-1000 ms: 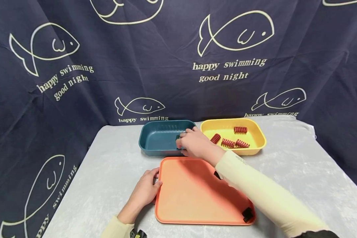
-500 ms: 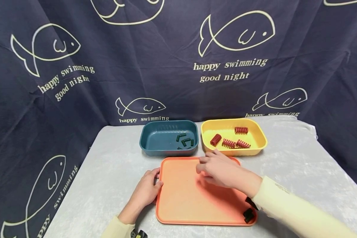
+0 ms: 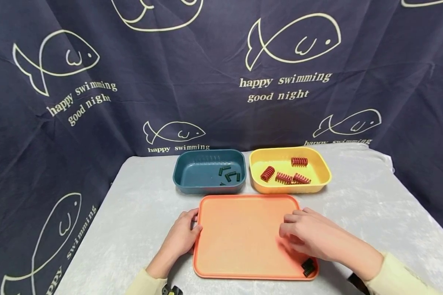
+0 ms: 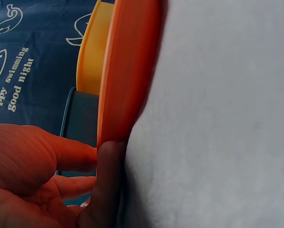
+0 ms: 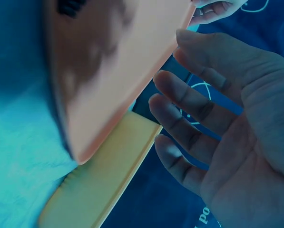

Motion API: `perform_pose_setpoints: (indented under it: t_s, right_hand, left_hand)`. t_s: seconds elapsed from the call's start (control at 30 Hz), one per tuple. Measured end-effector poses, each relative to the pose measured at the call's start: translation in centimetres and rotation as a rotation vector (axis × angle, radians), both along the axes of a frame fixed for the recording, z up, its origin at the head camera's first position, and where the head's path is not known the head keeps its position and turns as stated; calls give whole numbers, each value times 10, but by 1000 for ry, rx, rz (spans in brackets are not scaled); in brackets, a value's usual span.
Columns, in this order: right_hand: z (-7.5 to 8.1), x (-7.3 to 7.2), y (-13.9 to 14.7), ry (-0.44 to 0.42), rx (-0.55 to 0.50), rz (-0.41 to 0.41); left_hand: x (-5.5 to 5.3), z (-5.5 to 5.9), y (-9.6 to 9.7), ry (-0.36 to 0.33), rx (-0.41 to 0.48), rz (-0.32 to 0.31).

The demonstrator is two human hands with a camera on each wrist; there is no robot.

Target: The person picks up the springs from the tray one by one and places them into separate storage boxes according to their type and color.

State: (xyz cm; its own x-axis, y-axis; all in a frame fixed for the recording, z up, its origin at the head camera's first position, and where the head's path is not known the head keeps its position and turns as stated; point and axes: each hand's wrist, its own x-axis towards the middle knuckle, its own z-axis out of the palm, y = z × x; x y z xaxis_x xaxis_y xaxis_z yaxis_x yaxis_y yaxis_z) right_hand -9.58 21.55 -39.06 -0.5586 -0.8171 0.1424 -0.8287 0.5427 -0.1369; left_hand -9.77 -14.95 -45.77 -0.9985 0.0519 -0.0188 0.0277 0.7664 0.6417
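At the left edge of the orange tray (image 3: 243, 233), my left hand (image 3: 181, 233) grips the rim; the left wrist view shows its thumb and fingers (image 4: 77, 154) on either side of the tray edge. My right hand (image 3: 313, 235) is over the tray's right side, its fingers loosely bent with nothing between them in the right wrist view. Just below that hand, dark coil springs (image 3: 308, 267) lie in the tray's near right corner. Their exact number is hard to tell.
Behind the tray stands a blue bin (image 3: 192, 189) with several small dark green springs (image 3: 230, 176). Beside it is a yellow bin (image 3: 302, 189) holding several red springs (image 3: 299, 162). A dark fish-print curtain (image 3: 221, 82) hangs behind the grey table (image 3: 147, 205).
My right hand has moved from the blue bin across the tray to its right side, uncovering the green springs in the bin. My left hand has stayed on the tray edge.
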Motion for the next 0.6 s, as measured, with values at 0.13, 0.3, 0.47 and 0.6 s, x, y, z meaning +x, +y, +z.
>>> perform_pose_setpoints:
  t_s: [0.13,0.3,0.47,0.6]
  right_hand:
    - [-4,7,14,-14,-7,18]
    - [-10,15,26,-70,41,19]
    - [-19,18,29,-121,91,-14]
    - [-26,18,30,-110,92,-17]
  left_hand:
    - [0,0,0,0,1,-3]
    - [0,0,0,1,9,-5]
    - [-1,-1,0,-1,9,-4]
    - [-1,-1,0,0,12,-2]
